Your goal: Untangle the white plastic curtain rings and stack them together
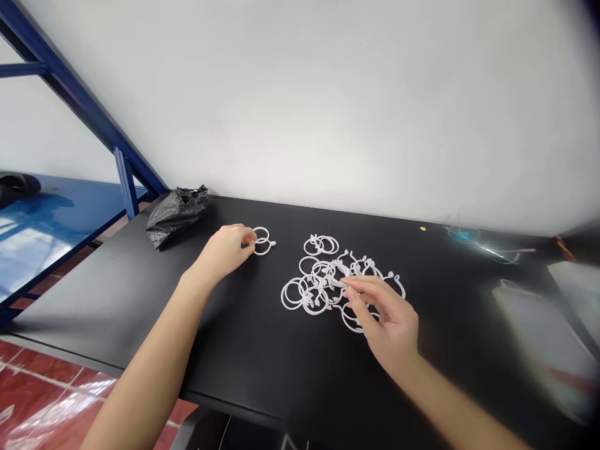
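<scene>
"I need bearings. Where's the heap of rings (335, 275)?"

"On my feed it's right of the left hand (225, 249) and under the fingertips of the right hand (391, 315), which is nearer. The heap stretches left to right; each ring is round, with no long axis."

"Do I have hold of anything?"

"On the left, thumb and fingers curl nearly together at the left edge of the pair (261, 239), two overlapping rings apart from the heap. I can't tell whether they grip. On the right, thumb and forefinger almost meet over the heap; I can't tell if a ring sits between them."

"Surface and room?"

"Flat black table (262, 350), bag (174, 217) far left, white wall (328, 94) behind, red floor (44, 400) near left."
</scene>
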A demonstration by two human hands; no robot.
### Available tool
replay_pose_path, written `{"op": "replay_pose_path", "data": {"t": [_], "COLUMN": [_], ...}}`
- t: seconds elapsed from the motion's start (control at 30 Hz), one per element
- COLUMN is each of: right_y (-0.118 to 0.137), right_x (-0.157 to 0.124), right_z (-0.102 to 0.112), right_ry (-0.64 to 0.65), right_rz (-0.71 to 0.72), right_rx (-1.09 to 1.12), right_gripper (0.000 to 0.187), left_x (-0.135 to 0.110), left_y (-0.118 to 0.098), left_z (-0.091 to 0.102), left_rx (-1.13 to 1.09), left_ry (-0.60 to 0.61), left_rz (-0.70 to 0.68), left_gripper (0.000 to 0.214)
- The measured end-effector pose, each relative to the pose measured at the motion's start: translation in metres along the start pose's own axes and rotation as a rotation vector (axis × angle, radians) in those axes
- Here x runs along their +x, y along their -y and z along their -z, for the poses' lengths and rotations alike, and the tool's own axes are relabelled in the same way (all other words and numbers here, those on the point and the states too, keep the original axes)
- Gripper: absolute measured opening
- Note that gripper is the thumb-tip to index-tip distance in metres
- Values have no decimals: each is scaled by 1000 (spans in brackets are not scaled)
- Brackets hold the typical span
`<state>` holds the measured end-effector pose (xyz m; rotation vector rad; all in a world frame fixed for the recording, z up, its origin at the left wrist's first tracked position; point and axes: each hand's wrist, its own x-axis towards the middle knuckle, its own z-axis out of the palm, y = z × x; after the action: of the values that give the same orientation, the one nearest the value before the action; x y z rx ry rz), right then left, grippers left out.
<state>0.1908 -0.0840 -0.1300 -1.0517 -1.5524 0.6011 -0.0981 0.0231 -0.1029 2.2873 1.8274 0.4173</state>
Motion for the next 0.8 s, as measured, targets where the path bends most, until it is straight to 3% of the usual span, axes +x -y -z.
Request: {"op": "replay_pose_path", "data": {"t": [0.1,0.23,0.37,0.47,0.57,0.8], "right_y": [0,-2,0,2,3,5], "right_x": [0,0,1,0,-1,1], "right_z": [1,1,2,2,1,1], "right_ry": [-6,-16,-11,5,9,-6], "right_rz": [15,13,13,25,32,40], "right_rx": [-14,-8,2,-12,-24,-34], "right_gripper": [22,22,23,24,23,20], "left_x": [-1,-1,-5,-11,-15,-15], "left_y": [1,-12,-38,-57,-65,-65], "left_z": [0,1,-18,-37,-46,-46], "left_rx": [12,-62,-93,-128,-133,-190], "left_ry": [22,-88,-147,-7,134,140], "left_rz": [-17,-75,-274,-471,-498,-479], "left_gripper": [20,22,30,42,47,42]}}
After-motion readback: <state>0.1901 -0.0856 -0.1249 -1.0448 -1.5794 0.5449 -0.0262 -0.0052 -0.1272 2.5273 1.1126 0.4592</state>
